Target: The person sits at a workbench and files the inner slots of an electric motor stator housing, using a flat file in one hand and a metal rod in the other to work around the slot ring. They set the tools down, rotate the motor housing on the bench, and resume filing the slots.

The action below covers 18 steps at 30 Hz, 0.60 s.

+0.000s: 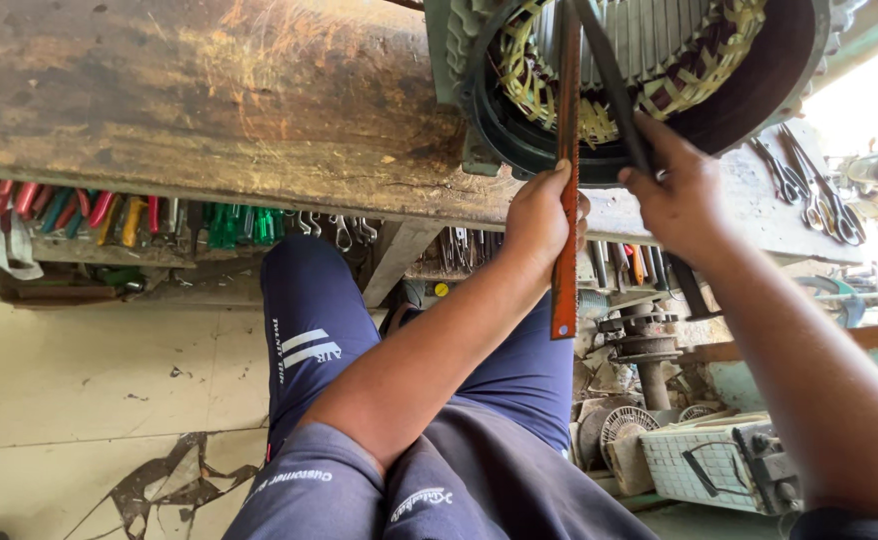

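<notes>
A large electric motor stator (659, 110) with yellowish windings and a dark round rim stands on a worn wooden workbench (209, 110). My left hand (539, 220) grips a long flat orange-red strip (565, 200) that runs up into the stator bore. My right hand (674, 190) holds a dark flat bar (614, 80) that also reaches into the bore, crossing the strip near the top. Both hands are at the stator's lower rim, close together.
Screwdrivers with coloured handles (79, 215) and wrenches (344, 230) hang under the bench. Pliers and scissors (809, 190) lie on the bench at the right. Motor parts and a fan cover (629, 430) sit on the floor beside a white crate (719, 465). My knees in blue trousers (309, 330) are below.
</notes>
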Each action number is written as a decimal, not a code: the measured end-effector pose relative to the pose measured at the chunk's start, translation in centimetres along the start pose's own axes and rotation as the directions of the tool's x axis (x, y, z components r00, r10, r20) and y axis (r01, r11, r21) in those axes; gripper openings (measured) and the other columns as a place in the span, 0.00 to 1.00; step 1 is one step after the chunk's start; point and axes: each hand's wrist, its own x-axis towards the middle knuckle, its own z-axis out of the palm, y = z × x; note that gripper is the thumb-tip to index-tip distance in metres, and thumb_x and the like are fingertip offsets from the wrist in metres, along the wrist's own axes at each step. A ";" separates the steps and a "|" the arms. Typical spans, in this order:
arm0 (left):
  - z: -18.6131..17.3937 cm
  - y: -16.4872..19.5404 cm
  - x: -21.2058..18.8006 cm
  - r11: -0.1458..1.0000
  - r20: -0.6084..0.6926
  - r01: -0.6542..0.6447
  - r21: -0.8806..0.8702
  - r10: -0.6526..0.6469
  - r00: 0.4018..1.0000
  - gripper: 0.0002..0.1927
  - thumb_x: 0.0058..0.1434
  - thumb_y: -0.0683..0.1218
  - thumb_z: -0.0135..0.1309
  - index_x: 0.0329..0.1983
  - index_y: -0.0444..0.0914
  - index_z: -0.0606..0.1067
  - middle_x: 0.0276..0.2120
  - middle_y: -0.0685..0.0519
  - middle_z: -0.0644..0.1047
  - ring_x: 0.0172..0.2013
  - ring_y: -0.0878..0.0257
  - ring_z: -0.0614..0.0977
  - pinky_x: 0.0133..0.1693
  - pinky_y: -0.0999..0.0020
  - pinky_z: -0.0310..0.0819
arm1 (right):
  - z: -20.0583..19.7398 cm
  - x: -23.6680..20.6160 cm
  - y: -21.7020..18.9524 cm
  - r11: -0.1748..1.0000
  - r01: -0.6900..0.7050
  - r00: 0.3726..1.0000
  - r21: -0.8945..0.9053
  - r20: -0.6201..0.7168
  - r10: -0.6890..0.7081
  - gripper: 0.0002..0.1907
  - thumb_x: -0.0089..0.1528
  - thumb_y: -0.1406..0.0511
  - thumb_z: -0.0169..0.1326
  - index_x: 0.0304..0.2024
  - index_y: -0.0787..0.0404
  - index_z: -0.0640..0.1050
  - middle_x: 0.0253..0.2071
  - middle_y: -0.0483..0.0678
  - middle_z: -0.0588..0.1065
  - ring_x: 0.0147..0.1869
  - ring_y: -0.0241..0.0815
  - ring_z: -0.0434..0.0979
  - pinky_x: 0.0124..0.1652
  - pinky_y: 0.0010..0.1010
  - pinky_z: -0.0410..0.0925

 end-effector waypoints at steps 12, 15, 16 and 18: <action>-1.1 -0.5 0.6 1.000 -0.004 -0.002 0.030 0.002 1.000 0.14 0.71 0.55 0.45 0.35 0.41 0.68 0.18 0.55 0.69 0.14 0.66 0.66 0.16 0.67 0.59 | 0.4 -0.7 1.3 0.989 -0.119 0.992 0.091 0.047 0.115 0.31 0.68 0.71 0.58 0.73 0.64 0.66 0.43 0.54 0.78 0.37 0.39 0.75 0.35 0.32 0.68; -1.2 -0.3 0.5 0.998 -0.018 -0.009 0.061 0.010 1.000 0.14 0.71 0.54 0.44 0.35 0.40 0.69 0.18 0.54 0.69 0.14 0.65 0.66 0.17 0.67 0.60 | 0.6 -0.8 1.4 0.917 -0.326 0.945 0.232 0.108 0.309 0.33 0.66 0.71 0.56 0.74 0.60 0.67 0.37 0.52 0.76 0.28 0.37 0.70 0.27 0.31 0.63; -1.2 -0.4 0.5 0.998 -0.015 -0.023 0.066 0.024 1.000 0.15 0.71 0.54 0.44 0.35 0.40 0.69 0.18 0.54 0.69 0.14 0.65 0.66 0.17 0.67 0.60 | 0.6 -1.0 1.4 0.979 -0.165 0.984 0.120 0.079 0.157 0.31 0.67 0.72 0.57 0.73 0.63 0.66 0.38 0.52 0.77 0.31 0.36 0.71 0.31 0.29 0.65; -1.4 -0.3 0.4 0.997 -0.024 -0.022 0.077 0.024 0.999 0.14 0.72 0.54 0.45 0.36 0.40 0.70 0.18 0.55 0.69 0.15 0.66 0.66 0.18 0.68 0.60 | 0.7 -1.2 1.0 0.978 -0.159 0.987 0.136 0.052 0.153 0.31 0.68 0.73 0.57 0.73 0.63 0.66 0.36 0.52 0.76 0.31 0.35 0.71 0.30 0.28 0.65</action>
